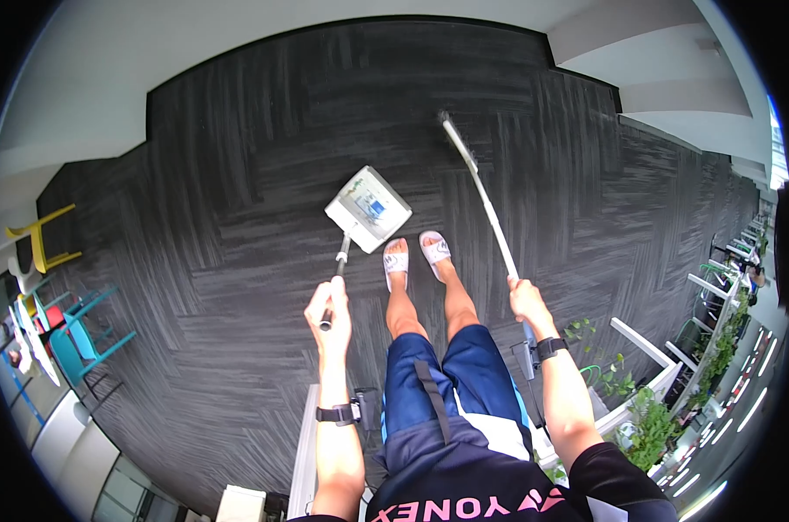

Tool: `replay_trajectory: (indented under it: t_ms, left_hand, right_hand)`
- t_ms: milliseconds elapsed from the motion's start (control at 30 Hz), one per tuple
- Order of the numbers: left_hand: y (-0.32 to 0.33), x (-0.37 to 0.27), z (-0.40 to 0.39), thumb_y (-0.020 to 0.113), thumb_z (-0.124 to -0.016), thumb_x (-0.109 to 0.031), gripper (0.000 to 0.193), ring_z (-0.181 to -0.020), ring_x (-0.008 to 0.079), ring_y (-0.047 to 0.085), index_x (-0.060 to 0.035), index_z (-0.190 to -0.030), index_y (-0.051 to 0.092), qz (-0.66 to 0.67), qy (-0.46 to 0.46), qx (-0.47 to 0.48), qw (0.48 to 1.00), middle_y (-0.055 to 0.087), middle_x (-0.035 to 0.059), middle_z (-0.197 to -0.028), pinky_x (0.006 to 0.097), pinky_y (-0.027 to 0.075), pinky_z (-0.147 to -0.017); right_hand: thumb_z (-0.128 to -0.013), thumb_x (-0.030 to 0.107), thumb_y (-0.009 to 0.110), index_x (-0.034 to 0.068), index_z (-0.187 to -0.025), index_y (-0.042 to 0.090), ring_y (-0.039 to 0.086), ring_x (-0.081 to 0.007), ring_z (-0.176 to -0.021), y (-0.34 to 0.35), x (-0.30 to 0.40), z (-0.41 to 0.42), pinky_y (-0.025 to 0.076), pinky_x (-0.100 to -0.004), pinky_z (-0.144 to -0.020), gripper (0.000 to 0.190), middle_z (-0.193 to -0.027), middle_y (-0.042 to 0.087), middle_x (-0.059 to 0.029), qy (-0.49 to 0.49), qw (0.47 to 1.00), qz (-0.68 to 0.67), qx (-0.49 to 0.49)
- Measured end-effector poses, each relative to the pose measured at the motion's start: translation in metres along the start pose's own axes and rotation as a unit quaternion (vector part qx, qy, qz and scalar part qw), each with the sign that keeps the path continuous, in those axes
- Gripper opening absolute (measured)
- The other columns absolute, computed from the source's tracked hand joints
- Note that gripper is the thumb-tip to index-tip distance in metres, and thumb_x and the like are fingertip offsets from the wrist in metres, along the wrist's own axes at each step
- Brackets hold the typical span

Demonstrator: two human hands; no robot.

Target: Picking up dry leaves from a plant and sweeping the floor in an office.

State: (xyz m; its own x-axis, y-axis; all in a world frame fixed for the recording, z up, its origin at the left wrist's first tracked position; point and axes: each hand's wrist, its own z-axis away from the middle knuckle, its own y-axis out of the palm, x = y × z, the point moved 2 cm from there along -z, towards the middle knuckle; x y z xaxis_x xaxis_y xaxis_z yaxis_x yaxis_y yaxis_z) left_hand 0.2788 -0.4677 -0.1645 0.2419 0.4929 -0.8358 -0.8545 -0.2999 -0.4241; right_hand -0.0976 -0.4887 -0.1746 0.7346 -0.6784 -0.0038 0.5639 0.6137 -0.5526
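My left hand (329, 307) grips the dark upper part of a long-handled dustpan's handle (343, 258). The white dustpan (382, 225) is in front of my feet, a little to the left, with some debris and a blue piece visible in its pan. In my right hand (529, 304) is the white handle of a broom (494, 218). It slants forward and left, and its narrow head (458, 140) with dark bristles is over the carpet beyond the dustpan. The bristles look blurred. A gap of carpet separates the broom head from the dustpan.
Dark patterned carpet tiles (290, 196) cover the floor. My feet in white slides (396, 261) stand just behind the dustpan. Yellow (40, 241) and teal chairs (81, 346) are at the left. White desk frames (649, 346) and green plants (649, 417) line the right. A pale wall (100, 98) bounds the far side.
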Motion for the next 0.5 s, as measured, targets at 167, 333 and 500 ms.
replay_trajectory:
  t_ms: [167, 333, 500]
  left_hand:
    - [0.013, 0.012, -0.002, 0.061, -0.095, -0.016, 0.03, -0.052, 0.0028, 0.032, -0.0033, -0.07, 0.051, 0.006, 0.037, -0.001, 0.999, 0.037, -0.0041, -0.057, 0.0247, 0.026, -0.046]
    - [0.003, 0.013, -0.001, 0.057, -0.099, -0.025, 0.036, -0.059, 0.0035, 0.035, -0.0038, -0.071, 0.052, 0.013, -0.007, -0.012, 1.0, 0.042, -0.0061, -0.063, 0.0237, 0.027, -0.053]
    - [-0.017, 0.018, -0.004, 0.058, -0.098, -0.022, 0.035, -0.057, 0.0033, 0.034, -0.0024, -0.07, 0.052, 0.108, -0.067, -0.094, 0.987, 0.04, -0.0048, -0.06, 0.0255, 0.028, -0.05]
  right_hand:
    - [-0.101, 0.04, 0.042, -0.009, -0.086, 0.061, 0.059, -0.024, -0.044, 0.054, 0.023, 0.022, 0.049, -0.0382, -0.044, 0.054, -0.058, 0.059, -0.015, -0.015, 0.995, -0.019, 0.095]
    - [-0.101, 0.04, 0.043, 0.009, -0.071, 0.045, 0.035, -0.01, -0.034, 0.057, 0.005, 0.051, 0.029, -0.0283, -0.031, 0.044, -0.049, 0.037, 0.0019, -0.012, 0.937, -0.254, 0.241]
    - [-0.102, 0.039, 0.042, 0.011, -0.073, 0.041, 0.03, -0.0059, -0.035, -0.005, 0.045, 0.079, 0.023, -0.0255, -0.031, 0.041, -0.049, 0.034, 0.0048, -0.028, 0.95, -0.19, 0.245]
